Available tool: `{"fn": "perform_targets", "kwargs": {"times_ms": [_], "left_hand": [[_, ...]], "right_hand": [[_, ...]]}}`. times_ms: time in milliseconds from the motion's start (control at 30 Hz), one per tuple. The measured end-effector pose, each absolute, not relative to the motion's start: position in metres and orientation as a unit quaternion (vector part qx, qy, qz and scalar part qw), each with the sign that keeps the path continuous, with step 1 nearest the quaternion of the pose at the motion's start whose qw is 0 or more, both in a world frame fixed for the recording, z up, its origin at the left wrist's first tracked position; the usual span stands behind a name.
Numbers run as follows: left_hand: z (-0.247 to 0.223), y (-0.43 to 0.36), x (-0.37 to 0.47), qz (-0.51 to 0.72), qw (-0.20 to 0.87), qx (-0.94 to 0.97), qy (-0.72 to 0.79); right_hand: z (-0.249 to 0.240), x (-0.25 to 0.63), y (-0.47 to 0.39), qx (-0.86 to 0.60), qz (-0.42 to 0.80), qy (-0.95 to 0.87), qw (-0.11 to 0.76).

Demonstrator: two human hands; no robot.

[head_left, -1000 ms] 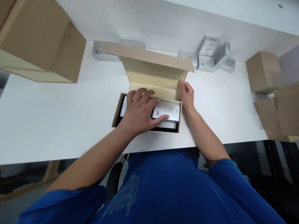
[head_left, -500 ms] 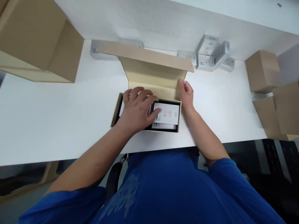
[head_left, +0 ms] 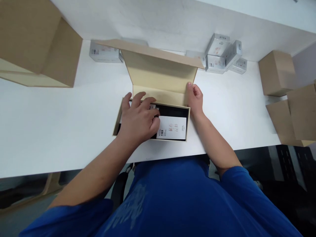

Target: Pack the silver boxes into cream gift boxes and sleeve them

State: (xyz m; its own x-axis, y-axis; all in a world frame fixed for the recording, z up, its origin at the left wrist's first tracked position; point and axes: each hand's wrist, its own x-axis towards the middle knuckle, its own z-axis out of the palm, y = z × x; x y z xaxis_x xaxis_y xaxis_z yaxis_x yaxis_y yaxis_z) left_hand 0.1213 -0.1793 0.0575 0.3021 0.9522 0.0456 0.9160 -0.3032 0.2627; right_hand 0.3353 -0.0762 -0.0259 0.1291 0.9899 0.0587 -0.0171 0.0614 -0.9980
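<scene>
A beige box (head_left: 188, 123) with a dark inside stands near the table's front edge, its lid (head_left: 160, 70) raised and leaning back. Inside, at the right, a white packet (head_left: 172, 127) with orange and black print lies along the front wall, a black strip showing behind it. My left hand (head_left: 140, 120) is over the left half with fingers spread, the thumb at the packet's left end. Another white piece, partly under this hand, shows at the left. My right hand (head_left: 195, 98) pinches the right edge of the lid near its hinge.
Behind the lid is a silver-white carton (head_left: 105, 54) at the left, with several small cartons (head_left: 215, 63) stacked at the right. Large brown boxes stand at the far left (head_left: 61, 56) and far right (head_left: 277, 74) of the white table (head_left: 98, 131).
The top packet has moved toward the front wall, covering the lower one and baring black behind it. My left hand has shifted slightly left and its fingers have spread. My right hand stays at the lid.
</scene>
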Motion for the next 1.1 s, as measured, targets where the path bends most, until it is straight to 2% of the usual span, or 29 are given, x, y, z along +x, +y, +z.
{"fn": "perform_targets", "kwargs": {"times_ms": [300, 733, 900, 1100], "left_hand": [[0.047, -0.171, 0.11, 0.035, 0.08, 0.845, 0.527], [0.043, -0.17, 0.114, 0.0, 0.052, 0.845, 0.532], [0.045, -0.165, 0.11, -0.025, 0.073, 0.857, 0.51], [0.041, -0.175, 0.11, 0.014, 0.063, 0.836, 0.545]], "right_hand": [[-0.03, 0.334, -0.073, -0.517, 0.435, -0.479, 0.56], [-0.036, 0.336, -0.07, -0.514, 0.435, -0.479, 0.562], [-0.042, 0.337, -0.068, -0.519, 0.435, -0.474, 0.563], [-0.041, 0.335, -0.069, -0.512, 0.451, -0.454, 0.573]]}}
